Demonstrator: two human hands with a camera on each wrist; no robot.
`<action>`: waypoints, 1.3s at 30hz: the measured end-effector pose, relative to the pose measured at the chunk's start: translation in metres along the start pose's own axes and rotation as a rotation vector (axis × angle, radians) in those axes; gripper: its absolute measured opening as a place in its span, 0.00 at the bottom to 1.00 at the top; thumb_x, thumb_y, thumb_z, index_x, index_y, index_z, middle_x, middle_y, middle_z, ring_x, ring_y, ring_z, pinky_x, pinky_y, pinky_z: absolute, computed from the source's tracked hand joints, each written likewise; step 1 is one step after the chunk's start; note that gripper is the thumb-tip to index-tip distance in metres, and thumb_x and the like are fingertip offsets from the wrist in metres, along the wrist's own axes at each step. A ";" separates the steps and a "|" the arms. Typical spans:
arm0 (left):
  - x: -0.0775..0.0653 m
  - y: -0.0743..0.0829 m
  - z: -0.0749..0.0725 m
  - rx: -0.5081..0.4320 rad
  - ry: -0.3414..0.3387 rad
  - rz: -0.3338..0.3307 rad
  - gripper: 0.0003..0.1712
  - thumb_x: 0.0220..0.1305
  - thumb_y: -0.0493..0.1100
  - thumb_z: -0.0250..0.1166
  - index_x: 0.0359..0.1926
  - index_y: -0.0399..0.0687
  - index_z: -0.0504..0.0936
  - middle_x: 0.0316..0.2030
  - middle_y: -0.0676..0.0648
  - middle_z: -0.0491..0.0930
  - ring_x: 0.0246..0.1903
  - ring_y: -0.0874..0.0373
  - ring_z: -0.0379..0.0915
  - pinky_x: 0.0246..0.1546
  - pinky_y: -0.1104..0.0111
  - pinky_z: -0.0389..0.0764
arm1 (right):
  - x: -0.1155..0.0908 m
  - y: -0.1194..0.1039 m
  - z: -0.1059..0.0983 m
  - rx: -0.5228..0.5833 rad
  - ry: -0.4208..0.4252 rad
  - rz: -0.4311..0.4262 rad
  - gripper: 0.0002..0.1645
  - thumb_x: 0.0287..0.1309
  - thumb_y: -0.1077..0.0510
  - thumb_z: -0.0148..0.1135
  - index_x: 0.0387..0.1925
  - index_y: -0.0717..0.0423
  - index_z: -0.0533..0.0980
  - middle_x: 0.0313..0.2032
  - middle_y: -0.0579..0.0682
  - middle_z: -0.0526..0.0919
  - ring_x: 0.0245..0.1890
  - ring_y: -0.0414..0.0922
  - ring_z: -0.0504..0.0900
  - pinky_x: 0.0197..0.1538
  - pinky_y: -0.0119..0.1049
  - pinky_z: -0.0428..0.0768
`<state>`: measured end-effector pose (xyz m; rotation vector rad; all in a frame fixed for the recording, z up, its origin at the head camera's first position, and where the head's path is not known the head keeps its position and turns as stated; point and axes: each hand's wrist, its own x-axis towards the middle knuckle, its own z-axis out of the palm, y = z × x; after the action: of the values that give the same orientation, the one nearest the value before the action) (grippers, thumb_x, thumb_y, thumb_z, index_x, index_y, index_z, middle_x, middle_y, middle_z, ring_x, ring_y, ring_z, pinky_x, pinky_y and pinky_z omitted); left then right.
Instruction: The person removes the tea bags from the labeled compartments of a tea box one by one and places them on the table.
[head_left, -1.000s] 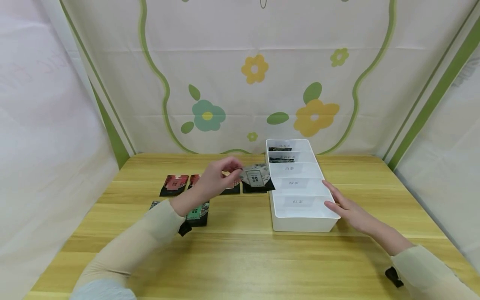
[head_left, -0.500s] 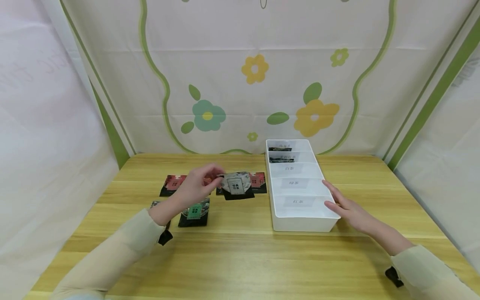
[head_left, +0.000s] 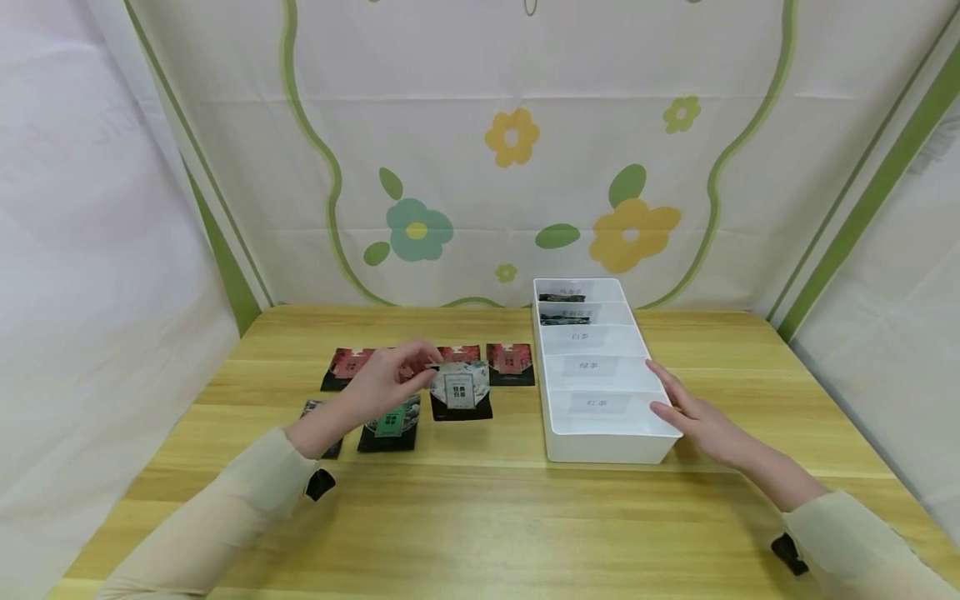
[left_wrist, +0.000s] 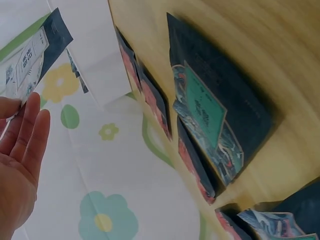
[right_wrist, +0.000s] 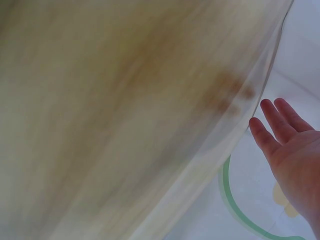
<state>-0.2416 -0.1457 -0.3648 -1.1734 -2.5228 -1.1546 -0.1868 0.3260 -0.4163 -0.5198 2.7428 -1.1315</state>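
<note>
My left hand (head_left: 384, 385) pinches a tea bag packet (head_left: 460, 392) by its corner, thumb against fingers. The packet has a pale grey top with a white label and a black lower part; it also shows in the left wrist view beyond the fingertips. Red-labelled packets (head_left: 511, 364) lie in a row behind it, partly covered by the hand. A green-labelled packet (head_left: 389, 425) lies just below my left wrist. My right hand (head_left: 701, 425) touches the right side of a white divided box (head_left: 604, 448), its fingers extended in the right wrist view (right_wrist: 295, 150).
The box's two farthest compartments hold dark packets (head_left: 566, 320); its compartments carry printed labels. Another dark packet (head_left: 332, 448) is half hidden by the left wrist. The wooden table (head_left: 480, 525) ends at a flower-printed cloth wall (head_left: 465, 183).
My left hand has drawn the grey-and-white packet leftward and nearer, away from the box and off the rightmost red-labelled packet. My right hand keeps its place on the box.
</note>
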 end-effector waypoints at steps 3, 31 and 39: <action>-0.001 -0.004 0.002 -0.008 -0.033 -0.019 0.12 0.66 0.32 0.63 0.48 0.49 0.78 0.32 0.55 0.79 0.28 0.58 0.77 0.27 0.63 0.77 | 0.000 0.000 0.000 0.006 0.003 -0.001 0.40 0.75 0.51 0.45 0.77 0.42 0.37 0.74 0.64 0.42 0.66 0.71 0.55 0.60 0.63 0.60; 0.011 -0.055 0.030 0.277 -0.370 -0.177 0.10 0.65 0.41 0.66 0.46 0.54 0.78 0.30 0.58 0.79 0.20 0.67 0.69 0.23 0.69 0.72 | -0.002 0.005 0.002 0.015 0.002 0.002 0.39 0.76 0.50 0.42 0.77 0.39 0.36 0.74 0.62 0.40 0.67 0.70 0.53 0.62 0.57 0.60; 0.013 -0.057 0.033 0.322 -0.404 -0.204 0.09 0.65 0.42 0.66 0.45 0.54 0.78 0.29 0.58 0.79 0.16 0.65 0.67 0.22 0.68 0.69 | 0.000 0.005 0.001 0.007 -0.003 0.003 0.39 0.76 0.49 0.42 0.77 0.38 0.36 0.75 0.61 0.40 0.67 0.70 0.53 0.63 0.53 0.61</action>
<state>-0.2842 -0.1384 -0.4166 -1.1785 -3.0385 -0.5445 -0.1879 0.3285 -0.4210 -0.5156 2.7351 -1.1380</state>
